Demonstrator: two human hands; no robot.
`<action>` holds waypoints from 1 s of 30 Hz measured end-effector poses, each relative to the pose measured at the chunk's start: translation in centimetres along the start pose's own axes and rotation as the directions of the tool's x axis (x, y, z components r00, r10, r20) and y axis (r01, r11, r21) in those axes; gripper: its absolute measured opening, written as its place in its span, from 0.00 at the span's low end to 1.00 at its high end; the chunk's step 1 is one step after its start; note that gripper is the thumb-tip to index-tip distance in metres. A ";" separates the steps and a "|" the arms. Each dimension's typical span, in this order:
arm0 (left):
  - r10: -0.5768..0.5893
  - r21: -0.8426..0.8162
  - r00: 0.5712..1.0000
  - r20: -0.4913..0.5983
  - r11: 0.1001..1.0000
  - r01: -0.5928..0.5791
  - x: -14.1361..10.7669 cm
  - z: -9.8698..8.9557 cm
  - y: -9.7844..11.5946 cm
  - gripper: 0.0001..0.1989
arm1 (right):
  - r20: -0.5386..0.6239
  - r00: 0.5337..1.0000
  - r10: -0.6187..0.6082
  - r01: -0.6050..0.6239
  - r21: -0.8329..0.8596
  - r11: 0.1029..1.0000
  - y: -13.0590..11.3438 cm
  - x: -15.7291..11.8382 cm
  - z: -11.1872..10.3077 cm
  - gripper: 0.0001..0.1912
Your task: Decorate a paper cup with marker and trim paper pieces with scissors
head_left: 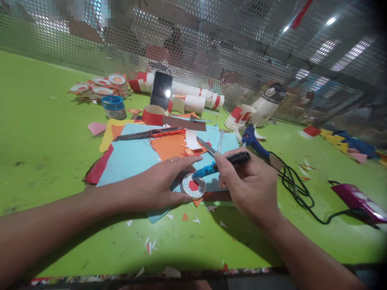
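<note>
My left hand holds a small round paper disc between thumb and fingers. The disc has a white top with blue dots and a red centre. In my right hand is a black pen, its front end coated in blue paint and touching the disc's top or just above it. A pointed silver tool runs up to my right thumb; whether I grip it too, I cannot tell. Under both hands lie light blue paper sheets and orange paper.
An open blue paint jar stands behind, near several decorated discs. Further back are a black phone-like object and white-and-red paper cups. At right, a blue glue gun trails its cord to a magenta device. Paper scraps litter the green table.
</note>
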State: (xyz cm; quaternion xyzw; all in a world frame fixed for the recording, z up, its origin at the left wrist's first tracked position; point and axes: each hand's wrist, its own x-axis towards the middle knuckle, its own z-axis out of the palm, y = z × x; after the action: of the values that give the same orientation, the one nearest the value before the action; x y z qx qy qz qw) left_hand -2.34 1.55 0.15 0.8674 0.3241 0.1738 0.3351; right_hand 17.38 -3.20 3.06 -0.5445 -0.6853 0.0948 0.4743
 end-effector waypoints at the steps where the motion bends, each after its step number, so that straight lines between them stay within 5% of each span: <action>1: 0.002 0.002 1.000 -0.004 1.000 -0.002 0.0 0.0 0.0 0.39 | 0.005 1.000 0.005 -0.006 0.005 1.000 0.0 0.0 0.1 0.11; 19: -0.016 -0.004 1.000 0.024 1.000 0.016 0.0 0.0 0.1 0.40 | 0.034 0.999 -0.009 0.009 0.026 1.000 0.0 0.0 0.1 0.11; 30: 0.025 -0.004 1.000 0.009 1.000 -0.025 0.2 0.2 -0.3 0.32 | 0.116 0.976 -0.182 0.188 -0.035 0.982 -0.2 0.2 -0.2 0.07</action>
State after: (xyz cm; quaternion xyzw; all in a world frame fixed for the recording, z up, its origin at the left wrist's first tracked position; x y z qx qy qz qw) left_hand -2.28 1.78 -0.18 0.8716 0.3113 0.1748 0.3361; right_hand 17.41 -3.20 3.45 -0.4829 -0.7606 0.0649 0.4291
